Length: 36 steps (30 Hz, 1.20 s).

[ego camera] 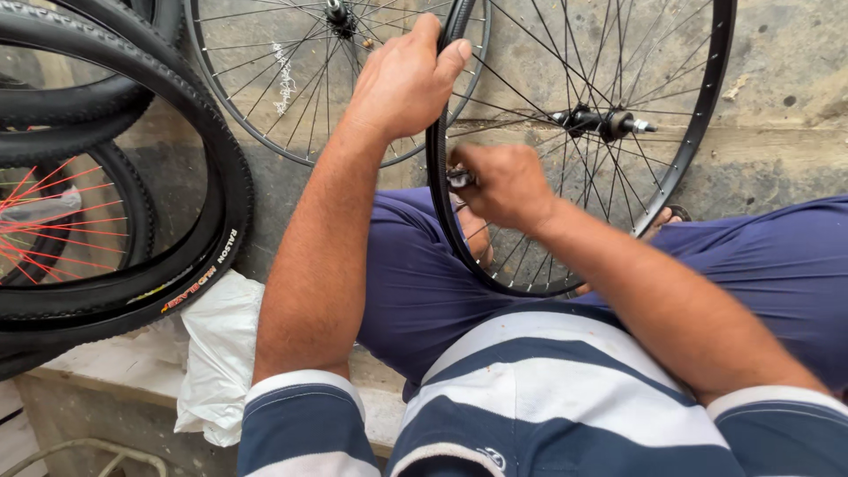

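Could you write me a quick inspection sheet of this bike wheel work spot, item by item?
Surface: bare concrete floor; a pale ledge at lower left.
Job's things: black spoked wheel upright between the knees, hub axle pointing right.
Clutter: white plastic bag on the ledge.
Grip: left hand clasps the rim's top; right hand pinches a small metal tool at the rim.
Cables: nothing seen.
Surroundings: second spoked wheel behind; black tyres stacked at left, one wheel with red spokes.
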{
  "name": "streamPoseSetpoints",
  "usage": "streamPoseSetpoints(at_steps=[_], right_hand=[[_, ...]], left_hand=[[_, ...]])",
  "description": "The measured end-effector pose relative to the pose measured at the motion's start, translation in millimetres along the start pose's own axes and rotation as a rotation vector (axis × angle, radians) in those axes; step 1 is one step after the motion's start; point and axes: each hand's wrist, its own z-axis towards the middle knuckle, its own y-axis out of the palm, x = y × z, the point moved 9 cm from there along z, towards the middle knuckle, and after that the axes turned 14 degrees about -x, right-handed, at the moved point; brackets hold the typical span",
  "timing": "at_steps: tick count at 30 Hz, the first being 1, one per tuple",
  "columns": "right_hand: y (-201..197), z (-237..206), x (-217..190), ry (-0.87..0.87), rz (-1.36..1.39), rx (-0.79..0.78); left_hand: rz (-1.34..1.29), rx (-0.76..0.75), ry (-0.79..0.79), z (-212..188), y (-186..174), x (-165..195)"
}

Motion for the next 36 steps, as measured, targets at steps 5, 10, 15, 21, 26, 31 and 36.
streamPoseSetpoints(at_steps=[5,10,15,21,26,31,36], right_hand=[[28,9,-5,-0.027,0.616,-0.452],[2,-2,1,0.021,0.392,-0.179],[15,-22,-13,-0.164,0.263,-0.125],[31,-26,10,-0.03,0.294,-0.435],[-6,-49,-15,-0.278,0.224,-0.174],[-23,-51,-11,-0.19,0.211,0.126],[18,-16,22,0.054,0.611,-0.041]], left_hand=[[-0.011,0.026,0.018,-1,0,-3],[-0.11,0.094,0.053,6,-3,-2],[-0.254,0.295,0.259,2,-24,15],[-0.314,0.058,0.103,-5,-20,15],[-0.225,-0.202,-0.051,-15,-9,9],[-0.262,-0.245,-0.109,-18,-2,-2],[-0.335,-0.244,-0.148,-12,1,-13]])
